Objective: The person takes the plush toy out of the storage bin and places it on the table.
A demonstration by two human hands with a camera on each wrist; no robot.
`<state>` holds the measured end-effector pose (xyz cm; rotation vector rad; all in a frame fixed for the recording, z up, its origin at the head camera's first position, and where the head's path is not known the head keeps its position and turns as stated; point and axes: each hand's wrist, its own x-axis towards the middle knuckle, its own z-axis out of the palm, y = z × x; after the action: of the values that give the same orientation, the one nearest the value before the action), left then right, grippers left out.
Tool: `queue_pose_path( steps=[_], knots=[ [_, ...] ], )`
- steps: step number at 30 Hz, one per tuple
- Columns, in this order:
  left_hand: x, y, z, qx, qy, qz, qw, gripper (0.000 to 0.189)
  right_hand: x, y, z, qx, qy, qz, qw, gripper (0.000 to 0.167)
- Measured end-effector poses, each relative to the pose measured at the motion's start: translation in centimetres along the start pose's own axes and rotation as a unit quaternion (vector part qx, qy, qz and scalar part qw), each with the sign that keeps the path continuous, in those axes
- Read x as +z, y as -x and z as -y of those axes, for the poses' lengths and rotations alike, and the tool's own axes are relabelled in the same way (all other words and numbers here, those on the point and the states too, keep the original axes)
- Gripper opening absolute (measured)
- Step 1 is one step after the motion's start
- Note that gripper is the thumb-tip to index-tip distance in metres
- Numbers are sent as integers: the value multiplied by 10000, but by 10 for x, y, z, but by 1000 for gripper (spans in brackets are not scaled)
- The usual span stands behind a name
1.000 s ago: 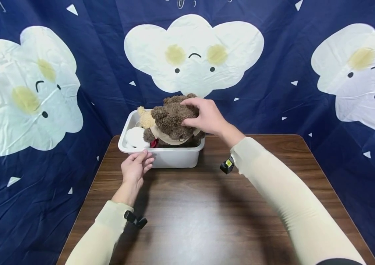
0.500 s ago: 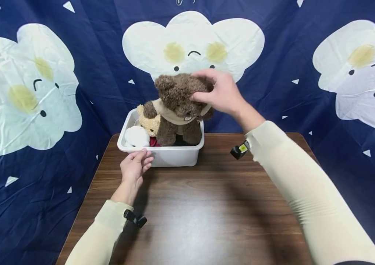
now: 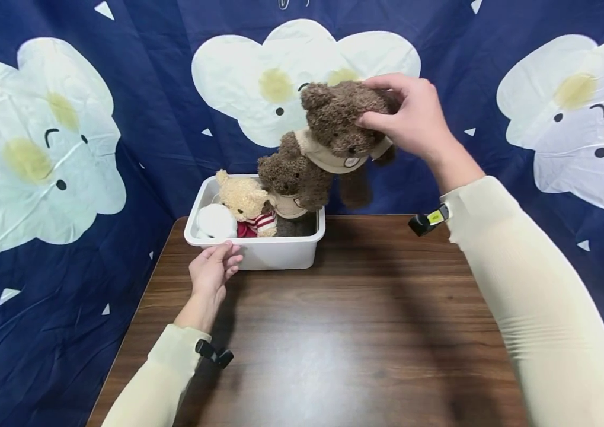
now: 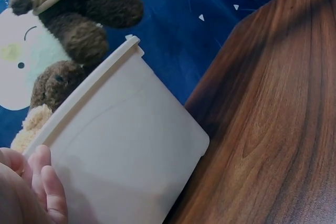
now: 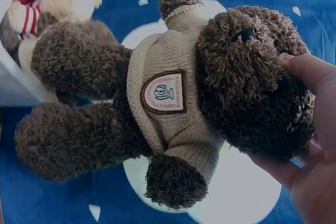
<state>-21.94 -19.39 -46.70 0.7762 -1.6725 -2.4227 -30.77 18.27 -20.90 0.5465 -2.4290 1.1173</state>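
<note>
We judge the big brown teddy bear (image 3: 332, 155), hanging above the right end of the white bin (image 3: 280, 256), light, squashy and hardly slippery, best held by its head or sweatered middle, while the right hand (image 3: 414, 115) grips its head and the left hand (image 3: 211, 270) pinches the bin's front rim (image 3: 275, 241).

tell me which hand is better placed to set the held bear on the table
Likely the right hand: it grips the held bear by the head, while the left hand is at the front of the white bin, away from that bear.
</note>
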Motion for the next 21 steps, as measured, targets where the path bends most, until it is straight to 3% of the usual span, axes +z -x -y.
queue_pose_path(
  steps=[6,10,17,21],
  knots=[
    [0,-1,1,70,-54,-38,10000,17,-22,3,-32,419,288,-55,9987,49],
    [-1,-1,2,133,-44,-59,9999,16,-25,8,-55,686,594,89,9958,50],
    [-1,1,2,172,10,-75,9998,7,-11,22,-98,910,812,417,9917,49],
    [-2,3,2,221,-6,-95,9997,12,4,31,-119,1070,759,694,9889,50]
  ],
)
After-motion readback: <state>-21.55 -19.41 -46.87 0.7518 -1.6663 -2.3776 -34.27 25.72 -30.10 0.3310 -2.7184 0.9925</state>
